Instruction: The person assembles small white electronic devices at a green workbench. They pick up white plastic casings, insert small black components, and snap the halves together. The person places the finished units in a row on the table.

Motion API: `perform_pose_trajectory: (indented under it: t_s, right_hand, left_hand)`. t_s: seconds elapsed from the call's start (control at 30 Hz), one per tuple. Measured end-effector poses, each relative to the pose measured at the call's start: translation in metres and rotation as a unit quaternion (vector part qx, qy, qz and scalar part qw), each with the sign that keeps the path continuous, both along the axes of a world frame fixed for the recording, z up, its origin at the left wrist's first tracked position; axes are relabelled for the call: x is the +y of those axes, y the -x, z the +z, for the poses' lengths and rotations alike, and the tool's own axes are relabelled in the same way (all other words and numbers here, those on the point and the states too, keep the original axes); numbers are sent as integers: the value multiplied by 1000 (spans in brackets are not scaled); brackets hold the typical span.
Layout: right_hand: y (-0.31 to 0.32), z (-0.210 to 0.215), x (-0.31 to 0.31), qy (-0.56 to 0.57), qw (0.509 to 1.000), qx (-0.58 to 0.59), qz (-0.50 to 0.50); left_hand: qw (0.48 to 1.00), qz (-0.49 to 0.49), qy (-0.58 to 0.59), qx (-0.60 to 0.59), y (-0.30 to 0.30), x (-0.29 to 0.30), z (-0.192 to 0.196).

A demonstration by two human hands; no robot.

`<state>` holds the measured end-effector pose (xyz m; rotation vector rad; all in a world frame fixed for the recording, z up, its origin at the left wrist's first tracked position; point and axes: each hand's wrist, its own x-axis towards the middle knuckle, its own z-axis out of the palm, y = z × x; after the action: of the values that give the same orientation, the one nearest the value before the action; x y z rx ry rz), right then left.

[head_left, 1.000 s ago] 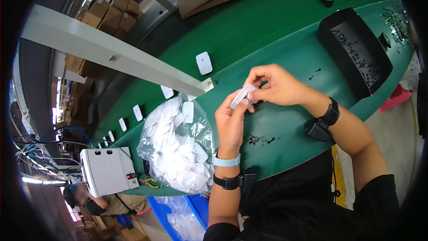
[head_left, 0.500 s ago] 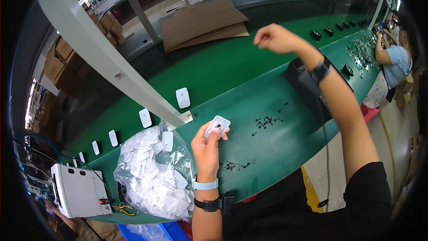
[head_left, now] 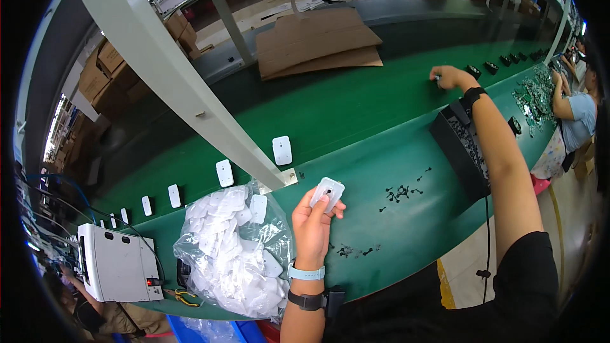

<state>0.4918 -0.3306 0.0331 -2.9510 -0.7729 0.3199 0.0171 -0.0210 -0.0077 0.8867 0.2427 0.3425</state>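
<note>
**Green bench (head_left: 375,279) beside a green belt (head_left: 343,111): one white cover (head_left: 335,186) in hand, more pieces loose**

Grip: my left hand (head_left: 310,232) holds the white cover over the bench, thumb on its upward face and fingers beneath, firmly by the look of it. A small dark part (head_left: 328,192) shows near the middle of the cover; whether it is fully seated I cannot tell. My right hand (head_left: 451,78) is well apart, out over the belt with the fingers curled. Something small shows at the fingertips; I cannot tell whether it is pinched or only touched.

Near the grip: small black pieces (head_left: 401,193) lie loose on the bench to the right of the cover, with a second scatter nearer my body. To the left, a clear bag (head_left: 277,219) holds a heap of white pieces (head_left: 213,235).

Farther out: a row of white-topped units (head_left: 282,150) runs leftward along the belt. A black tray (head_left: 443,134) beneath my right forearm holds more dark bits. Black units (head_left: 491,68) line the belt beyond my right hand.

Progress (judged): the row looks done at this station; the piece in hand looks partway, and the heaped white pieces look untouched.
</note>
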Motion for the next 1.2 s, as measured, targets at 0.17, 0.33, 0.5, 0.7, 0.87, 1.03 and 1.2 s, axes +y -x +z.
perform_pose_trajectory:
  t_s: [0.17, 0.33, 0.5, 0.7, 0.87, 1.03, 1.2]
  right_hand:
    - [124, 64, 98, -293, 937, 137, 130]
    - [264, 89, 114, -417, 831, 202, 308]
    - [297, 111, 135, -341, 831, 259, 355]
    - [246, 100, 113, -348, 833, 282, 324]
    - [270, 108, 109, -361, 840, 189, 359]
    - [319, 68, 106, -402, 821, 182, 364]
    - [274, 1, 104, -353, 777, 430, 293]
  left_hand:
    - [998, 53, -17, 11, 7, 3, 8]
    - [999, 22, 21, -25, 0, 2, 7]
    - [998, 52, 30, -10, 7, 15, -6]
    - [997, 56, 33, -38, -2, 11, -10]
    - [996, 64, 45, -45, 4, 15, -17]
    - [990, 71, 94, -74, 3, 11, -7]
    - [984, -7, 142, -112, -3, 8, -10]
